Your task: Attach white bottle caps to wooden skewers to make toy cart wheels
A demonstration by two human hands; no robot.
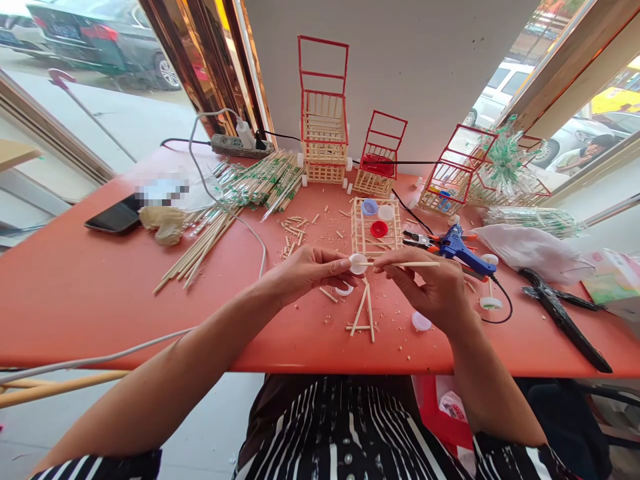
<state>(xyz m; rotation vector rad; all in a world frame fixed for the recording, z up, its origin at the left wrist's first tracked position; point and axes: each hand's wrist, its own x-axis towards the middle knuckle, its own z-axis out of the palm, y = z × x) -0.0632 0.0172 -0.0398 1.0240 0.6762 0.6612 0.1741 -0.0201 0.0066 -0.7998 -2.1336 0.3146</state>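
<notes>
Near the middle of the red table [240,320], my left hand [317,270] pinches a small white bottle cap [358,264] by its edge. My right hand [430,280] holds a thin wooden stick [417,265] level, its left end at the cap. Just below the hands, several short sticks [370,313] lie in an A-like shape, with another white cap [344,289] partly hidden by my left fingers. Behind the hands a small stick crate [355,230] holds a blue, a white and a red cap [379,229].
Right of my right hand lie a blue glue gun [463,250], pliers [417,240] and black scissors [560,317]. Stick carts with red frames [325,133] stand along the wall. Bundled sticks [270,177], a phone [114,215] and a white cable [245,227] are at the left.
</notes>
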